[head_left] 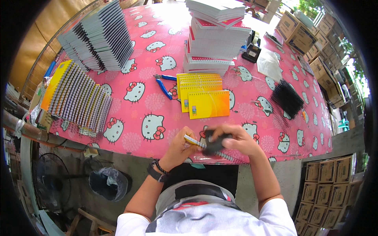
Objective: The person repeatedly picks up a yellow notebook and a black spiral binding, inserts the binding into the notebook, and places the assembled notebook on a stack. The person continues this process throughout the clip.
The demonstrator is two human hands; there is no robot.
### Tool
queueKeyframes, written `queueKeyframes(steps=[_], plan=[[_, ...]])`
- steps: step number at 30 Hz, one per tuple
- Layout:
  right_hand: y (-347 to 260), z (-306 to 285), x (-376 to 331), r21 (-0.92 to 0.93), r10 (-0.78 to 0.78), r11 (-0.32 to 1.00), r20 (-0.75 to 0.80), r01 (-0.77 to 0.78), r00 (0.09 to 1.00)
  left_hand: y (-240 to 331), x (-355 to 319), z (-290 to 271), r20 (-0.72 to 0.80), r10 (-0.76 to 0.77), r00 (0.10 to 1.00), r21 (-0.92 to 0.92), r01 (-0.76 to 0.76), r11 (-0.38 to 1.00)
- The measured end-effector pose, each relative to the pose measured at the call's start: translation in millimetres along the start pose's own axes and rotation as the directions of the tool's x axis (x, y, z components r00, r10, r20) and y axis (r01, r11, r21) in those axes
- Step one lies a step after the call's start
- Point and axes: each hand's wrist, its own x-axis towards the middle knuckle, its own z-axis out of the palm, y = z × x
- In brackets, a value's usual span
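Note:
Close to the table's near edge, my left hand (180, 149) grips a small spiral notebook (190, 139) with a yellow cover, seen along its edge. A wire coil (226, 156) runs along the notebook and sticks out to the right, past the paper. My right hand (239, 138) is closed on a dark grey block (214, 144), which lies against the coil; its exact kind I cannot make out. Just beyond my hands lie overlapping yellow notepads (208, 105) with punched top edges. Blue-handled pliers (162, 87) rest to their left.
Spiral notebooks (76, 102) stand piled at left, with taller coil-bound stacks (100, 39) behind. A high pile of punched pads (214, 45) rises at the back. Black coils (288, 100) and a tape dispenser (251, 52) are on the right. A lined bin (109, 184) stands below left.

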Motion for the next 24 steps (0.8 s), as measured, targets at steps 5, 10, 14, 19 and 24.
queueKeyframes(steps=[5,10,14,19,24], plan=[[-3.4,0.4,6.6,0.338,-0.081,0.938,-0.012,0.08,0.997,5.8,1.7,0.2,0.032,-0.047,0.998,0.002,0.047,0.999],[-10.1,-3.4,20.5,-0.069,0.122,0.99,-0.054,-0.125,0.991,5.5,-0.1,-1.7,0.021,-0.032,0.999,0.109,0.029,0.994],[-11.2,7.1,18.7,-0.395,-0.027,0.918,-0.183,-0.048,0.983,0.8,-0.5,0.1,0.013,-0.023,1.0,0.098,0.021,0.995],[7.8,-40.1,-22.8,-0.853,-0.365,0.349,-0.504,-0.387,0.782,10.9,4.1,3.4,0.033,-0.026,0.999,0.044,0.024,0.999],[-43.9,17.9,-12.0,-0.554,-0.225,0.832,-0.364,-0.016,0.904,39.0,15.2,14.4,-0.019,0.024,1.0,0.12,-0.021,0.993]])
